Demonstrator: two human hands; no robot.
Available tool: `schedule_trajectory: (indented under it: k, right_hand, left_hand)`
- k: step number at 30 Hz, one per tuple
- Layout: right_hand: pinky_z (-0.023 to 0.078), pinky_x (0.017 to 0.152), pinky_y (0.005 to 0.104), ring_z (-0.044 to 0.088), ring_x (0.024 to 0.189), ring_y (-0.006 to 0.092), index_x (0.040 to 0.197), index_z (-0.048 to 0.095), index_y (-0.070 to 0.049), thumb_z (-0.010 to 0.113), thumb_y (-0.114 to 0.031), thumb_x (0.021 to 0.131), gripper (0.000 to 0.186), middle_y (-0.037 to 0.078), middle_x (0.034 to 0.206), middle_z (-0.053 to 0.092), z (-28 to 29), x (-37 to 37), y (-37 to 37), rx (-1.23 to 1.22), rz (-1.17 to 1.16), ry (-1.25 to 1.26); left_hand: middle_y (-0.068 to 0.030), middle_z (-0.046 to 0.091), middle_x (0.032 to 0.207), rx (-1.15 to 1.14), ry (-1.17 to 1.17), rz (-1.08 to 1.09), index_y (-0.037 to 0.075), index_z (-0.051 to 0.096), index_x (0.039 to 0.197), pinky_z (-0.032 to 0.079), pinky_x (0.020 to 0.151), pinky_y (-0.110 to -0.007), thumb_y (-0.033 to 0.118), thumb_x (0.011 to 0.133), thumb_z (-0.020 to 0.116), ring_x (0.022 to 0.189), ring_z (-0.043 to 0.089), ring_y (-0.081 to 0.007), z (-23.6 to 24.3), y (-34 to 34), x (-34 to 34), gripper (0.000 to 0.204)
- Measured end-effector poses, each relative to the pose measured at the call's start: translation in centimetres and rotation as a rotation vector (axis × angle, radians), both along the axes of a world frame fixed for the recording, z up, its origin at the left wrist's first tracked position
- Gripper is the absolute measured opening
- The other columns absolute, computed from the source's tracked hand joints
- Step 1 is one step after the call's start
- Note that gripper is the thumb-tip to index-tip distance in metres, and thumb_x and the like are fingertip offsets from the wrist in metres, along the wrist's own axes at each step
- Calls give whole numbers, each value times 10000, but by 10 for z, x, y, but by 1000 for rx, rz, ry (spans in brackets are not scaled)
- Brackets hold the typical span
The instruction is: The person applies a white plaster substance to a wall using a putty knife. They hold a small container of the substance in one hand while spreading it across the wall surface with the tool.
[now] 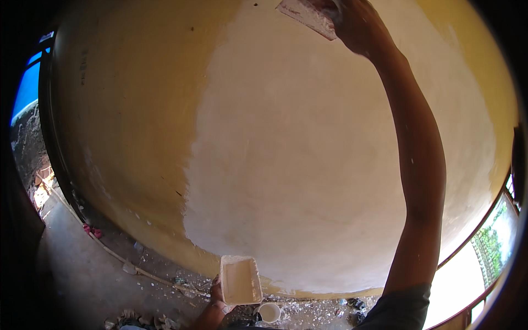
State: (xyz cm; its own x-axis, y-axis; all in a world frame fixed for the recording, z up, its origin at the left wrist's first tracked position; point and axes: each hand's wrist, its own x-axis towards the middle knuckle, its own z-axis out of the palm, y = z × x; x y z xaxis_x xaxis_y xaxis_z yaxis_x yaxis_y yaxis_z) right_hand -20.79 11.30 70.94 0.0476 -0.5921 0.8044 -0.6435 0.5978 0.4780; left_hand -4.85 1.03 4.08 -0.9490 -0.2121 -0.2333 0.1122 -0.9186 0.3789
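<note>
A curved yellow wall (126, 110) is seen from above through a wide lens, and a broad pale patch of fresh off-white plaster (308, 165) is spread over its middle and right part. All places below are given relative to this plaster patch.

At the top edge of the patch, the right hand (352, 22) is raised on a long outstretched bare arm, and its fingers are closed around a flat rectangular trowel blade smeared with whitish plaster (308, 16). The blade is laid against the wall, tilted, with part of it cut off by the upper rim of the view.

Just below the bottom edge of the patch, the left hand (217, 308) is seen low in the picture. A rectangular cream-coloured plastic tray coated with pale plaster (240, 281) is gripped from underneath, with the fingers wrapped about its lower left corner; how tightly it is held cannot be told.

Just right of the tray and under the patch, a small round white cup (269, 312) is set on the grey concrete floor (82, 264), among scattered white plaster crumbs (308, 313). Far to the left of the patch, a dark metal frame (52, 137) is set, with blue sky behind it.
</note>
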Motion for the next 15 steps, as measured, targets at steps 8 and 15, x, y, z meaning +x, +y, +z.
schedule_trajectory:
  k: [8,15]
  right_hand:
    - [488,1025,440,550,1268,391,1385,490,28,552,-53,782,612,256,1349,576,24,-35,-99,361,-288,-182]
    - [584,698,397,723,893,307,1125,640,-41,608,-50,838,290,172,999,727,73,-56,-88,-81,-95,-47]
  left_hand:
    - [-105,608,1297,68,-31,178,112,510,1396,490,987,-520,526,1013,350,1166,603,-326,8,-76,24,587]
    - [-102,612,1288,76,-21,184,116,519,1385,497,979,-512,518,1014,353,1158,607,-321,15,-102,26,572]
